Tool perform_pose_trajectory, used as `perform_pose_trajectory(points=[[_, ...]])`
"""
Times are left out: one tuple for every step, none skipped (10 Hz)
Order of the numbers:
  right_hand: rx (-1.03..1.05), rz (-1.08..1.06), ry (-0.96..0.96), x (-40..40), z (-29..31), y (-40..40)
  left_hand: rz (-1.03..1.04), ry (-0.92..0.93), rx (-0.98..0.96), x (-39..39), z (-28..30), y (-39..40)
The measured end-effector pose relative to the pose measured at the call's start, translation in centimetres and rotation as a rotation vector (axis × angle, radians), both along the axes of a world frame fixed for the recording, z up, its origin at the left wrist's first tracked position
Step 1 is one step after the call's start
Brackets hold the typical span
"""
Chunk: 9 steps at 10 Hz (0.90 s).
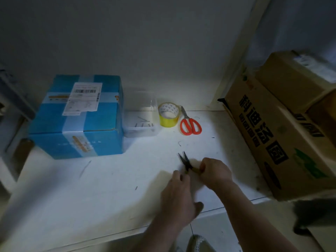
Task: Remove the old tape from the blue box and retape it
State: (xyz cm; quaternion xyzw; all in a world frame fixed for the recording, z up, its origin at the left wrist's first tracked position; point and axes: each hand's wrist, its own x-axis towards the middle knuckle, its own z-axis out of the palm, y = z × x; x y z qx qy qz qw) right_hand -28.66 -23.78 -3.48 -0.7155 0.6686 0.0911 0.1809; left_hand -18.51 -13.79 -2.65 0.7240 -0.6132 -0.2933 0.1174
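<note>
The blue box stands at the left of the white table, sealed with clear tape bands and a white shipping label on top. A yellow tape roll stands upright to its right, next to orange-handled scissors. Nearer me, my right hand grips the handle of small black snips, whose blades point away and are parted. My left hand is just left of the snips' handle, fingers curled toward it; whether it holds the snips cannot be told. Both hands are well apart from the box.
A clear plastic container sits between the blue box and the tape roll. Stacked brown cartons crowd the right side of the table. The wall is close behind. A dark object lies at the lower right floor.
</note>
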Motion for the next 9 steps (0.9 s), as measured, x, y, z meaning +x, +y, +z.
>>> perform_pose_trajectory(points=[[-0.077,-0.039,-0.059,1.4,-0.6,0.0,0.088,-0.028,-0.072,1.0,-0.8,-1.0],[-0.139,-0.099,-0.131,3.3,-1.0,-1.3,0.156,-0.021,-0.148,3.5,-1.6,-3.9],[-0.18,-0.168,-0.191,4.8,-1.6,-2.9,0.157,-0.089,-0.207,5.3,-1.7,-6.5],[-0.211,-0.194,-0.216,5.4,-2.1,-4.0,0.161,-0.101,-0.228,6.0,-1.9,-8.2],[-0.236,-0.189,-0.192,5.3,-2.3,-4.6,0.171,-0.088,-0.254,5.8,-2.5,-8.8],[-0.243,-0.164,-0.137,5.2,-2.2,-4.7,0.164,-0.075,-0.269,5.1,-2.5,-8.4],[-0.282,-0.16,-0.102,5.3,-1.2,-4.2,0.165,-0.044,-0.268,5.3,-1.9,-7.9],[-0.286,-0.152,-0.16,5.9,0.4,-3.2,0.196,-0.043,-0.26,6.3,-0.6,-7.0],[-0.257,-0.063,-0.225,7.1,2.1,-1.8,0.247,-0.063,-0.281,7.4,1.4,-5.4]])
